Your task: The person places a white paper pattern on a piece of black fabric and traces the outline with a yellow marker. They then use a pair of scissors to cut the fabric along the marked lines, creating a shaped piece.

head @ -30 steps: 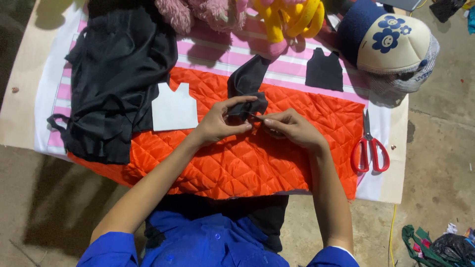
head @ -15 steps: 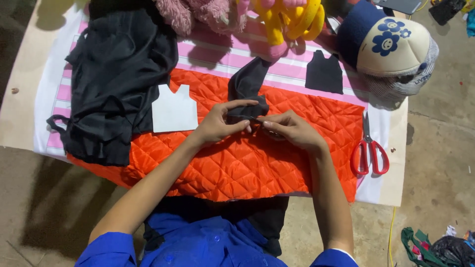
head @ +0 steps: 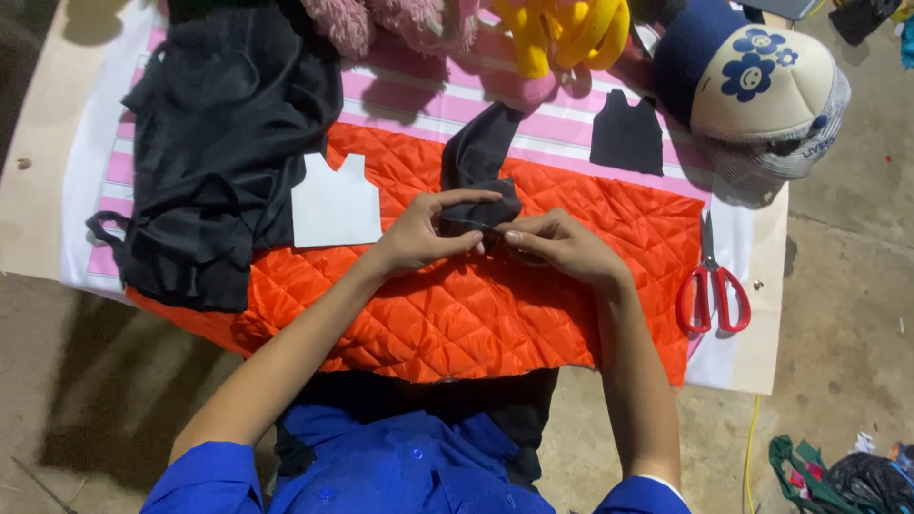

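An orange quilted fabric (head: 457,295) lies spread across a board. On top of it is a strip of black cloth (head: 481,157). My left hand (head: 424,233) pinches the near end of that black cloth between thumb and fingers. My right hand (head: 557,243) meets it fingertip to fingertip and pinches the same end of the cloth. A white vest-shaped paper pattern (head: 333,202) lies just left of my left hand. A small black vest-shaped cut piece (head: 626,133) rests on the pink striped sheet (head: 571,128) behind my right hand.
Red-handled scissors (head: 712,286) lie at the right end of the orange fabric. A pile of black fabric (head: 224,133) covers the left. A cap (head: 762,90) with blue flowers, a yellow plush toy (head: 562,29) and a pink plush toy (head: 400,19) sit along the far edge.
My hands have stayed together on the end of the black cloth, with only small finger movements. Nothing else on the board has moved.
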